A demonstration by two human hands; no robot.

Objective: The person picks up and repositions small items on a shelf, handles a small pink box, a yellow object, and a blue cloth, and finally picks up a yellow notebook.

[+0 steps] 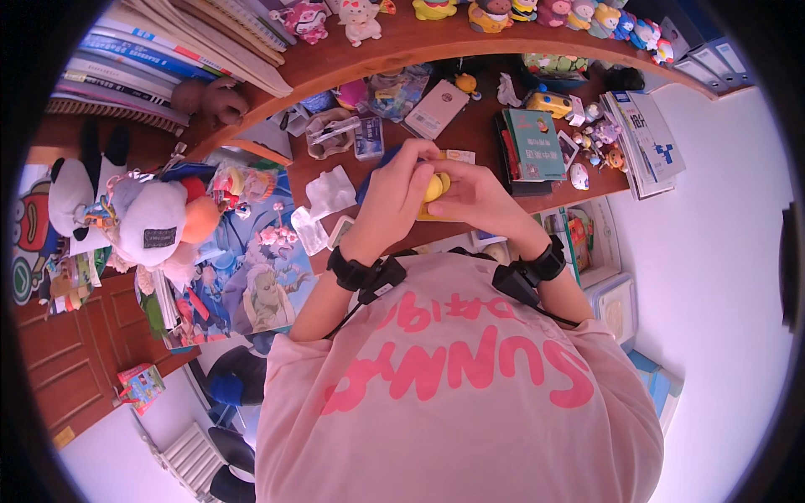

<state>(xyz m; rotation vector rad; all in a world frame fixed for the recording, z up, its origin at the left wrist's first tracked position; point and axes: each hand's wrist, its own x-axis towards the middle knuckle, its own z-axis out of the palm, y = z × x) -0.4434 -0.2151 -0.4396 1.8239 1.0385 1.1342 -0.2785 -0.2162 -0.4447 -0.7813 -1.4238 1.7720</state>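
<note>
Both my hands meet above the near edge of the brown desk (495,204). Between them is a small yellow rounded piece (437,186), soft-looking like modelling clay; its exact kind does not show. My left hand (394,194) curls round it from the left, with the fingers bent over its top. From the right, the fingers of my right hand (480,198) press against the same piece. Some fingertips are hidden behind the hands. Below them a flat yellow thing (433,220) shows in part, and something dark blue (374,173) lies behind my left hand.
Left of my hands lie crumpled white wrappers (330,191) and a small clear box (368,138). A pinkish notebook (436,109) lies farther back. To the right are stacked green books (537,144), small figurines (599,134) and papers (646,147). A curved shelf (470,42) overhangs the back.
</note>
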